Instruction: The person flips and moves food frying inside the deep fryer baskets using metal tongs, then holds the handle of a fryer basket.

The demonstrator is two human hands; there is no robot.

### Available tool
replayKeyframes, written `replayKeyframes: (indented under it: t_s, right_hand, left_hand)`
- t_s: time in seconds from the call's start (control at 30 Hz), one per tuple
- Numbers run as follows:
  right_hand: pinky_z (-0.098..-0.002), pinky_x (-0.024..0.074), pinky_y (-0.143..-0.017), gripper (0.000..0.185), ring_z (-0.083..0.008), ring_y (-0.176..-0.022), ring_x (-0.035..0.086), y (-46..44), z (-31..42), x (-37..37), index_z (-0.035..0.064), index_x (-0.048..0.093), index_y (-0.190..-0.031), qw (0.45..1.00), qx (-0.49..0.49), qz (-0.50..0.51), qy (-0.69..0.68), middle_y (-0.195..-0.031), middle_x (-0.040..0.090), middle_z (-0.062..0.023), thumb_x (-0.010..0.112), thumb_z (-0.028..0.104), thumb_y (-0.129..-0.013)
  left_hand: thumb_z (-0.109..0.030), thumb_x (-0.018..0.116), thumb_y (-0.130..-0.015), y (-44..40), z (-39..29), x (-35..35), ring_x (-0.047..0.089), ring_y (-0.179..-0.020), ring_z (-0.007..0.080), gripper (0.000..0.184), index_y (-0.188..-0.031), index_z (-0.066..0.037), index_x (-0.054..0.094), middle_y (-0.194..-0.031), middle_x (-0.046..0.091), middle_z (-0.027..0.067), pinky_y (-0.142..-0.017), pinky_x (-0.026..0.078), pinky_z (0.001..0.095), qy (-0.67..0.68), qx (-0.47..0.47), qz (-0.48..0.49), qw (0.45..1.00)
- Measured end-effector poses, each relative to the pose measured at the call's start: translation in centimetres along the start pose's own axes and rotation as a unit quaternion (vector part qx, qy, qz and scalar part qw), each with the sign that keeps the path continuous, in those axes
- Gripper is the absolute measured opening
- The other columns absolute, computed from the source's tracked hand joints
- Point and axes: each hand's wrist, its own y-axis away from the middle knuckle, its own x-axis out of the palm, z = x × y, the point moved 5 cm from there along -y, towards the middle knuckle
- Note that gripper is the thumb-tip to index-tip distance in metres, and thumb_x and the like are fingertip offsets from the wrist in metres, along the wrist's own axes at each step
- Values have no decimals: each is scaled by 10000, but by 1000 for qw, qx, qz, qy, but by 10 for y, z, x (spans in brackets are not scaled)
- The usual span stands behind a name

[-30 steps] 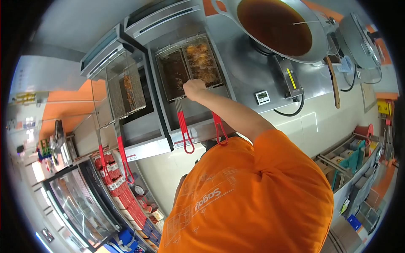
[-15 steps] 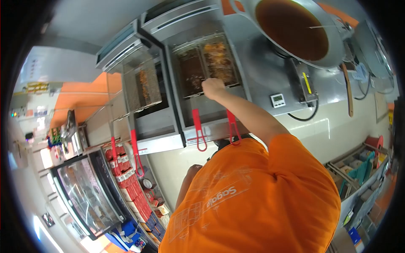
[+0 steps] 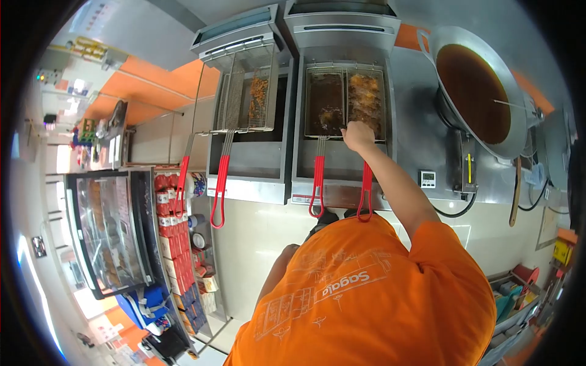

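The person's right hand (image 3: 359, 135), fingers curled in and whether around anything impossible to tell, hovers at the front of a fryer (image 3: 342, 162), where two wire baskets meet. The left hand (image 3: 289, 251) hangs well apart from it by the torso, its grip unclear. Just ahead of the right hand, golden pieces (image 3: 364, 91) bubble in the right basket (image 3: 384, 97); beside it, the left basket (image 3: 323, 137) sits in dark oil, a small foaming patch near its front. Red handles (image 3: 319, 171) point back toward the body, presumably so the baskets can be lifted away from the heat. To the hand's left, more baskets (image 3: 233, 91) are raised over a neighboring fryer (image 3: 253, 163), likely to drain, golden crumbs (image 3: 257, 96) in one. To its right, a timer (image 3: 428, 179) rests at the bench (image 3: 409, 140) edge, probably for easy reading; farther off stands a large pan (image 3: 524, 116) of brown liquid.
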Motion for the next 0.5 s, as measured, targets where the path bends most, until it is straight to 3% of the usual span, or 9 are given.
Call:
replayKeyframes:
  t_s: [0.07, 0.13, 0.23, 0.37, 0.47, 0.5]
  right_hand:
    - [-458, 527, -795, 300, -370, -924, 654, 1, 4, -1, 17, 691, -934, 1000, 0, -3, 12, -946, 680, -202, 564, 286, -902]
    - [-458, 527, -790, 298, -370, -919, 654, 3, 9, -2, 20, 690, -933, 1000, -4, 0, 28, -936, 680, -201, 564, 288, -901]
    - [-474, 518, -794, 343, -380, -931, 642, 1, 9, -1, 0, 678, -926, 1000, -1, 8, 27, -938, 670, -209, 560, 322, -915]
    - [-471, 517, -804, 343, -377, -947, 639, 4, 14, 1, -5, 677, -929, 999, -12, 0, 47, -951, 668, -211, 567, 320, -912]
    - [-469, 515, -810, 347, -376, -951, 638, 5, 14, 2, -8, 675, -934, 999, -9, 6, 53, -964, 667, -213, 572, 322, -909]
    - [-469, 515, -811, 348, -376, -950, 638, 6, 15, 2, -8, 675, -935, 999, -7, 2, 51, -967, 667, -213, 573, 323, -908]
  left_hand:
    - [-356, 564, -909, 0, -13, -6, 651, -840, 228, 426, -1089, 23, 647, -992, 689, 128, -764, 512, 345, 62, -13, -2, 998]
    - [-339, 560, -917, -6, -32, -12, 636, -799, 190, 398, -1128, -8, 621, -973, 685, 103, -704, 507, 321, 253, -39, 10, 967]
    - [-337, 558, -921, -11, -64, -28, 624, -785, 168, 380, -1122, -19, 614, -965, 674, 91, -665, 486, 297, 327, -6, 22, 945]
    - [-363, 568, -914, -18, -86, -29, 633, -824, 172, 401, -1102, -14, 632, -955, 681, 115, -683, 490, 307, 286, 33, 47, 956]
    - [-388, 578, -896, -17, -81, -23, 642, -806, 207, 432, -1047, 10, 654, -941, 685, 131, -723, 503, 332, 72, 153, -23, 985]
    - [-413, 592, -874, -37, -43, -6, 650, -782, 250, 459, -994, 23, 670, -930, 690, 144, -743, 510, 357, 130, 95, -57, 985]
